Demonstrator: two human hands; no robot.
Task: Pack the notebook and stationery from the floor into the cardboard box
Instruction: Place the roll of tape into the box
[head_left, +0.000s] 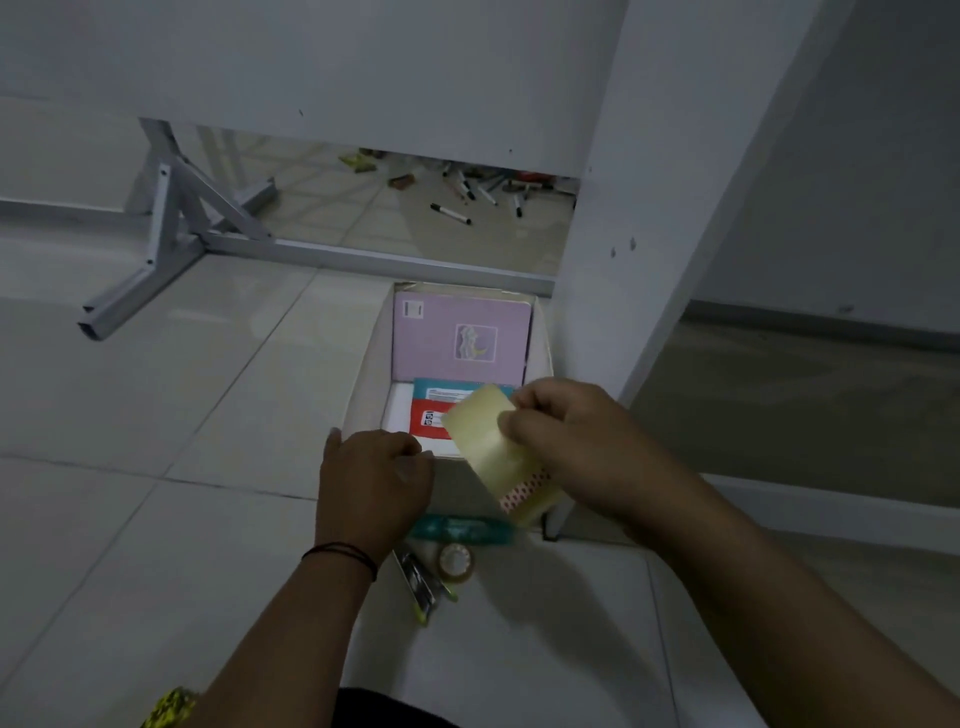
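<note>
Pale tiled floor (156, 415), dim light. Right hand (576, 441) pinches yellow pad (483, 447) over cardboard box (371, 364) near edge; long axis slants near-right. Opening lies just far-left. Left hand (374, 483) grips near rim. Purple notebook (457, 338) already inside.

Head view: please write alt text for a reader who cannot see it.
A right hand holds a pale yellow pad over an open cardboard box containing a pink notebook, while the left hand grips the box's near edge. A tape roll lies on the floor.
</note>
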